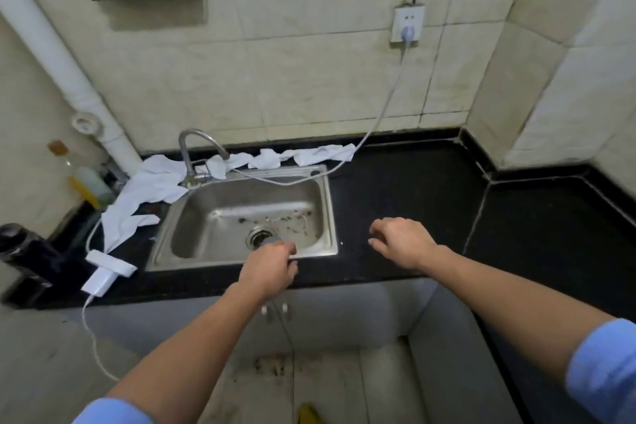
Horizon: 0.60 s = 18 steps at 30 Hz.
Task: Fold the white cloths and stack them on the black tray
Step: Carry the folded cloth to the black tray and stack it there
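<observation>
While both hands hover empty, the left hand (270, 267) hangs loosely curled over the near rim of the sink (330, 210) and the right hand (401, 243) spreads open just right of it, above the black bench (430, 189). White cloths (144, 196) lie crumpled left of the sink and strung behind it by the tap (192, 151). A cable (385, 107) crosses the far cloths; tugging one could snag it or drop cloth into the dirty basin. No black tray shows

Bare forearms, rolled light-blue sleeves (605, 372), no gloves
</observation>
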Tool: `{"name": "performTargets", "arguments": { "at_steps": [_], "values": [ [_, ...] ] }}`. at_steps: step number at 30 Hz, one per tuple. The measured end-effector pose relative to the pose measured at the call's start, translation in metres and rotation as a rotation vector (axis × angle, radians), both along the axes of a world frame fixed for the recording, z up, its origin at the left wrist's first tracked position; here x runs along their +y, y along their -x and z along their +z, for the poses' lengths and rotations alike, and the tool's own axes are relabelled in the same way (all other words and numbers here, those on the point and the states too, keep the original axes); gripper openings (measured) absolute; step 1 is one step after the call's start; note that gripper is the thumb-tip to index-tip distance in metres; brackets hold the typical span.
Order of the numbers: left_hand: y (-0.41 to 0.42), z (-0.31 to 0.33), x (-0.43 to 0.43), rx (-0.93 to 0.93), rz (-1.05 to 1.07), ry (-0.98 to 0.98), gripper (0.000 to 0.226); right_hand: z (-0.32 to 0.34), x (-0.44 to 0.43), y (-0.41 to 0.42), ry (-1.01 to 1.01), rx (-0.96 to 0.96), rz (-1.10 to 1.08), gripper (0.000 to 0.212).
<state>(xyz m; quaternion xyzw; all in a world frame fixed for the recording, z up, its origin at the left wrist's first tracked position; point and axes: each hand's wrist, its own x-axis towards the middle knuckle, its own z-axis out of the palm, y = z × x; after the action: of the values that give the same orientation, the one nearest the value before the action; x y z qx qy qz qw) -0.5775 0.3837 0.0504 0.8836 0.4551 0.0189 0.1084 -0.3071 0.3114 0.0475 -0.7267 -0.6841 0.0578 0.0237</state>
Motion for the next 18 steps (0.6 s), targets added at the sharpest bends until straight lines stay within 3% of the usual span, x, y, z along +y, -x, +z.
{"name": "performTargets", "arguments": {
  "at_steps": [6,18],
  "values": [
    [-0.007,0.005,0.105,-0.016,0.002,0.006,0.029,0.005,0.095,-0.013,0.012,0.026,-0.06,0.03],
    [-0.04,-0.032,0.215,-0.019,0.112,0.138,0.032,-0.043,0.29,-0.067,0.14,0.052,-0.041,0.028]
  ]
}}
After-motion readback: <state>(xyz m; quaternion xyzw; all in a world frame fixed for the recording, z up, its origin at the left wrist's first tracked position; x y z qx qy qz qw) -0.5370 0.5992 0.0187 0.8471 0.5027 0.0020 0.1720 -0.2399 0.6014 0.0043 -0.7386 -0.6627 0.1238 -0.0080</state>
